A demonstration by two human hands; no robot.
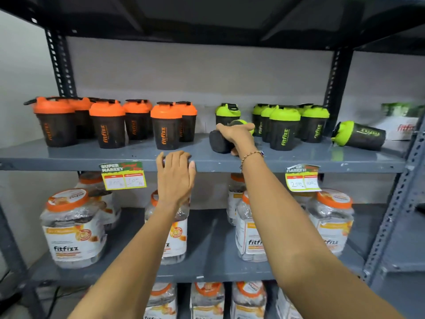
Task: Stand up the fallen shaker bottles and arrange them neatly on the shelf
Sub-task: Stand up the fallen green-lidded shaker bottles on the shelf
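Reaching over the front edge of the grey shelf (69,155), your right hand (236,134) is wrapped over a fallen green-lidded bottle (219,141), fingers curled across its dark body and thumb under it near the shelf. That bottle lies tilted on its side near the middle of the shelf, base toward the front edge and green lid pointing toward the back. A beaded bracelet (250,155) sits on that wrist.

Your left hand (176,174) rests at the front edge of the shelf with its fingers spread and loosely bent over the lip; it grips nothing.

A second fallen bottle (361,135) lies on its side near the right end of the shelf, green lid facing left, well apart from your hands. Just left of it a cluster of green-lidded bottles (285,127) stands upright, and one more upright green one (227,112) stands toward the back, right behind your right hand. The orange-lidded bottles (108,125) stand upright along the left half of the shelf.

Two yellow price tags (123,176) hang from the front edge. On the shelf below stand clear jars (73,231) with orange lids.
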